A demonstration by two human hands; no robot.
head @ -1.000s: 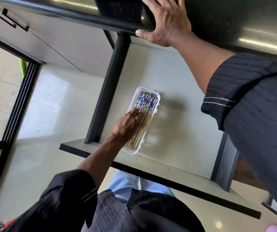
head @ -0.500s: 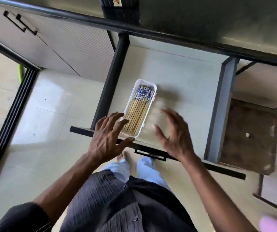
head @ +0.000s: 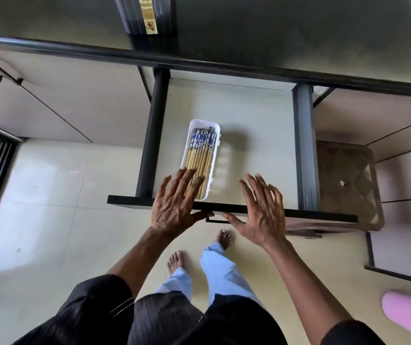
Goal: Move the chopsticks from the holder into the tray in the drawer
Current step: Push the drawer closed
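A white tray (head: 215, 155) lies in the left part of the pulled-out drawer (head: 249, 115). Several bamboo chopsticks (head: 200, 155) with blue-and-white patterned tops lie side by side in it. My left hand (head: 174, 207) hovers open over the tray's near end and the drawer's black front edge (head: 129, 201), fingers spread, holding nothing. My right hand (head: 261, 212) is open too, spread over the front edge to the right of the tray. A dark holder (head: 147, 14) with a yellow patterned strip stands on the counter above the drawer; its inside is hidden.
The dark counter edge (head: 224, 66) runs across above the drawer. A brown stool or box (head: 346, 185) stands on the floor right of the drawer. Closed cabinet doors (head: 62, 95) are to the left. My bare feet (head: 174, 261) are below the drawer front. A pink object (head: 408, 314) sits bottom right.
My right hand has come off the holder on the counter and dropped to the drawer front. My left hand has drawn back out of the tray. Both now hover open.
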